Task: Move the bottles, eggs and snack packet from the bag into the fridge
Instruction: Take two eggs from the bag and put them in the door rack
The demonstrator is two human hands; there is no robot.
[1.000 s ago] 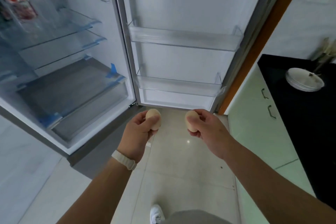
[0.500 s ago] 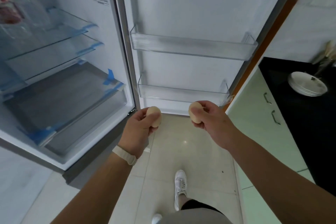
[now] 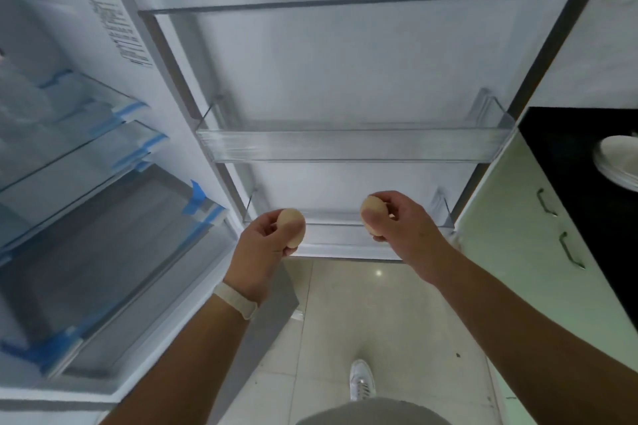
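Observation:
I stand before an open fridge. My left hand grips a beige egg, and my right hand grips a second beige egg. Both eggs hover just in front of the lowest clear door bin. Above it hangs a wider clear door bin, which looks empty. The fridge interior with glass shelves and a bottom drawer lies to my left. The bag, bottles and snack packet are out of view.
A black countertop with stacked white plates sits at the right, over pale green cabinet doors with handles. Beige floor tiles lie below, with my white shoe on them.
The view has moved closer to the fridge door and tilted up. Both hands rose with their eggs, from below the door's bottom edge to in front of the lowest door bin.

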